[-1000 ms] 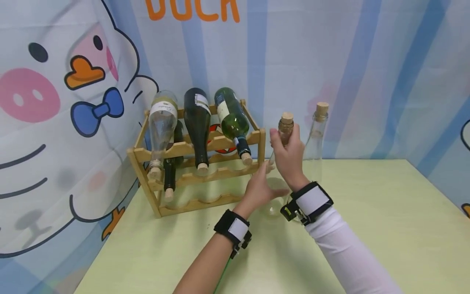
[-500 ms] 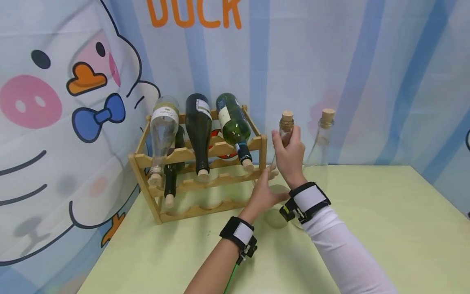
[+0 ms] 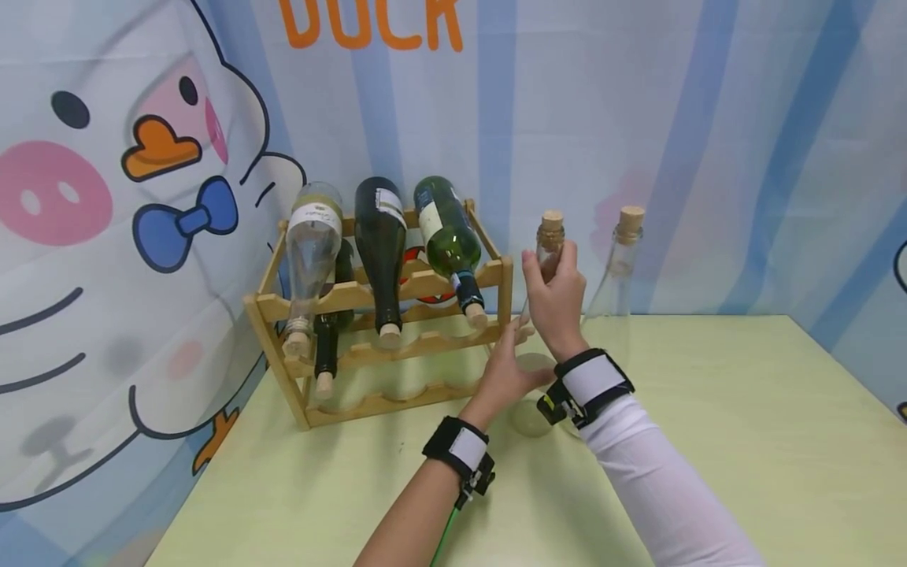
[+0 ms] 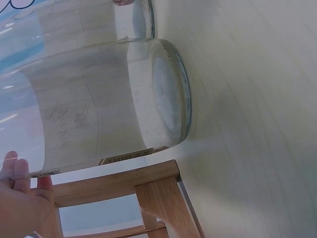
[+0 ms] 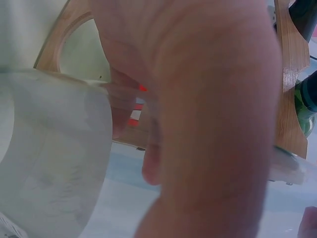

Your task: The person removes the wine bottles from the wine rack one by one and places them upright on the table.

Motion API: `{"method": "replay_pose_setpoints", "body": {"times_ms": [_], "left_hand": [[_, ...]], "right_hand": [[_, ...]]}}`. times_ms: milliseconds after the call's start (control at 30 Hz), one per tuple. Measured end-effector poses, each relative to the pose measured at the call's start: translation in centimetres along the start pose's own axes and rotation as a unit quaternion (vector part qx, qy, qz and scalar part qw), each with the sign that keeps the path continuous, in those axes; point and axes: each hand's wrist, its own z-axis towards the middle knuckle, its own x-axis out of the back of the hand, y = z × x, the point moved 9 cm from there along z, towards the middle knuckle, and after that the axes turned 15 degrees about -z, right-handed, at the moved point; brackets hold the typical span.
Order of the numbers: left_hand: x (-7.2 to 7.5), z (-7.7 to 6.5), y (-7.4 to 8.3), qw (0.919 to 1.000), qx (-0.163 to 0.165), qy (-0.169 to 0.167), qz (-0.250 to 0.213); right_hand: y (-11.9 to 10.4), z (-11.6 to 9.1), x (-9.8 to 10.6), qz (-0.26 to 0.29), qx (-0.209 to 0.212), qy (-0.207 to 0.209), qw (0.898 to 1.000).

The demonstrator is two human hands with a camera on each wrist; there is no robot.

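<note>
A clear glass bottle with a cork stands close in front of the rack's right end. My right hand grips its neck just below the cork. Lower down, my left hand holds the bottle's body, fingers on the far left side and thumb across the front. In the left wrist view, the fingers touch the glass beside a pale, see-through label. A blurred part of a hand covers much of the right wrist view. A second corked clear bottle stands to the right, partly behind my right hand.
A wooden wine rack stands at left. On its top tier lie a clear bottle, a dark bottle and a green bottle. Another dark bottle lies lower. A patterned cloth hangs behind the pale table.
The head view has shifted slightly. Both hands keep their hold on the same bottle, with almost no movement.
</note>
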Motion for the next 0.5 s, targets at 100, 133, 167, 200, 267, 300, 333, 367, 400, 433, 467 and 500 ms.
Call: {"method": "replay_pose_setpoints", "body": {"times_ms": [100,133,167,200,267,300,333,367,400,433,467,500], "left_hand": [[0.0,0.1,-0.1,1.0000,-0.001,-0.001,0.002],[0.0,0.1,-0.1,1.0000,-0.002,-0.001,0.004],[0.0,0.1,-0.2,1.0000,-0.004,-0.002,0.007],[0.0,0.1,-0.2,0.9999,-0.005,-0.002,0.012],[0.1,0.1,-0.2,0.9996,-0.006,0.001,0.026],[0.1,0.0,-0.1,0.9994,-0.003,0.003,0.034],[0.2,-0.1,-0.1,0.9990,0.000,0.005,0.044],[0.3,-0.3,-0.1,0.9983,0.005,0.007,0.058],[0.3,-0.6,0.1,0.9969,0.011,0.009,0.077],[0.4,-1.0,0.3,0.9949,0.017,0.007,0.099],[0.4,-1.5,0.6,0.9925,0.025,0.001,0.120],[0.4,-2.2,1.0,0.9893,0.034,-0.012,0.142]], "right_hand": [[0.0,0.0,0.0,-0.002,0.000,0.003,1.000],[0.1,0.0,0.0,-0.003,-0.001,0.005,1.000],[0.1,0.0,0.0,-0.002,-0.003,0.006,1.000],[0.2,0.0,0.0,-0.003,-0.004,0.007,1.000],[0.2,0.0,0.0,-0.006,-0.003,0.007,1.000],[0.2,0.0,-0.1,-0.008,-0.003,0.008,1.000],[0.1,0.0,-0.1,-0.010,-0.002,0.009,1.000],[0.1,0.0,-0.1,-0.013,-0.002,0.011,1.000],[0.1,0.0,-0.1,-0.017,-0.001,0.012,1.000],[0.1,-0.1,-0.1,-0.019,-0.001,0.013,1.000],[0.1,-0.1,0.0,-0.021,-0.001,0.014,1.000],[0.1,-0.2,0.1,-0.023,-0.001,0.016,1.000]]}}
